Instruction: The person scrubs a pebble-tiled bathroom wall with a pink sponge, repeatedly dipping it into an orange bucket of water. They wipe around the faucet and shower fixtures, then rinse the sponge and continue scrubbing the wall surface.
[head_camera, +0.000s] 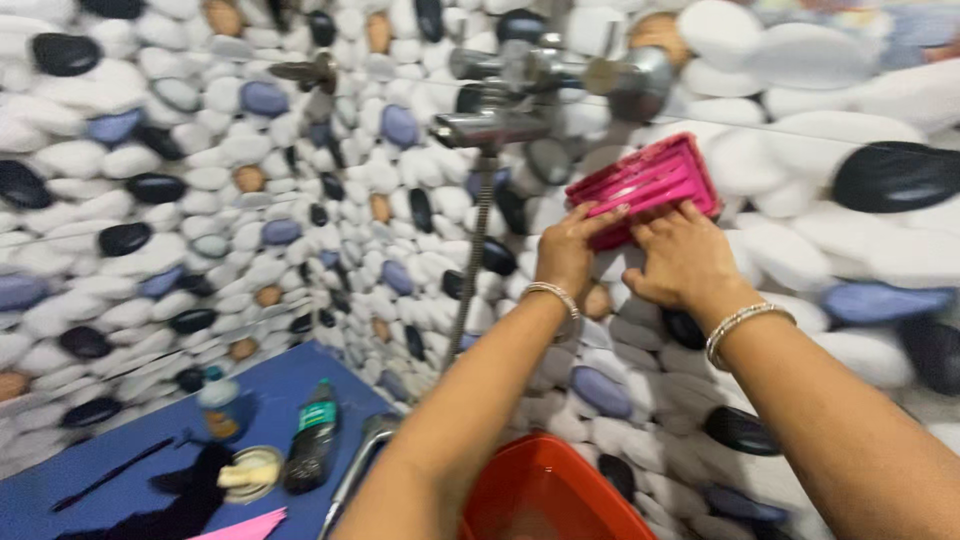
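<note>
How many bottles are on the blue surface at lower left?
2: a dark bottle with a green label lying beside the round tin, and a smaller blurred bottle with a blue cap behind it. Others may be out of frame.

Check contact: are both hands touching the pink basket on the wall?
Touching. The head view shows the left hand and right hand with fingertips pressed on the lower edge of the pink basket, no gap.

Both hands press a pink rack (645, 188) against the pebble-pattern wall (180, 180), the left hand (572, 250) at its lower left edge and the right hand (683, 262) just beneath it. A chrome tap (520, 95) sits just left of the rack, and a red bucket (545, 495) stands below the arms. Down on the blue floor (280, 390) a dark bottle (312, 445) lies beside a small jar (222, 405).
</note>
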